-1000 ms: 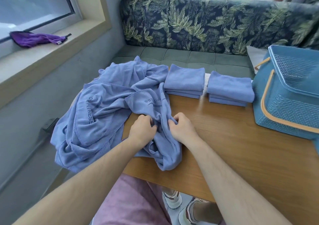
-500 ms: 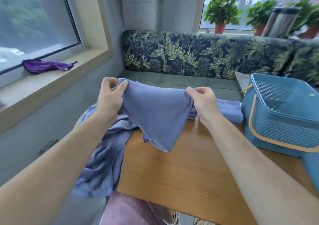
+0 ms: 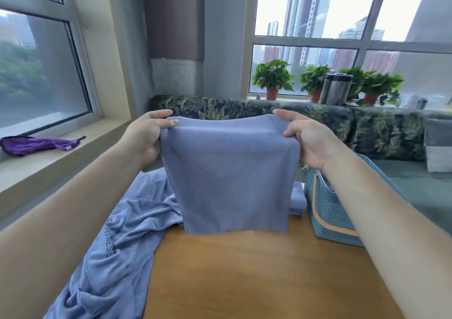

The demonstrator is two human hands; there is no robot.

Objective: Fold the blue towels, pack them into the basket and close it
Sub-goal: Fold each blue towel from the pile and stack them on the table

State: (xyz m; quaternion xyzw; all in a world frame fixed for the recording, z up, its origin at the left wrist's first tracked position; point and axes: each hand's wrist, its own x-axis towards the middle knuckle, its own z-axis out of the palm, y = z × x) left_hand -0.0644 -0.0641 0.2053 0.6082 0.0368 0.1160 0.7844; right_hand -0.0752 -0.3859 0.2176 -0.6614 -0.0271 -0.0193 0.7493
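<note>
Lifted since half a second back: both hands have risen and drawn apart, and the blue towel point(image 3: 230, 172) now hangs flat and spread where it was slack and bunched to a point. Left hand point(image 3: 146, 135) pinches the towel's upper left corner, thumb in front, fingers point(image 3: 159, 113) curled behind; right hand point(image 3: 308, 140) grips the upper right corner the same way. Towel is held in the air over the wooden surface point(image 3: 244, 274), its top edge sagging slightly between the hands; whether the lower edge brushes the wood I cannot tell. Heap of unfolded blue towels point(image 3: 117, 245) lies crumpled on the left side and spills over the near-left edge; lettering on one is too blurred to read. Folded blue towel point(image 3: 297, 199) peeks out past the held one's right edge, just beside the blue basket point(image 3: 330, 211), which stands at the right, partly hidden by the right forearm. Purple cloth point(image 3: 34, 145) on the left windowsill. Potted plants point(image 3: 272, 76) and steel flask point(image 3: 335, 89) on the far sill behind the leaf-patterned sofa point(image 3: 367, 128).
</note>
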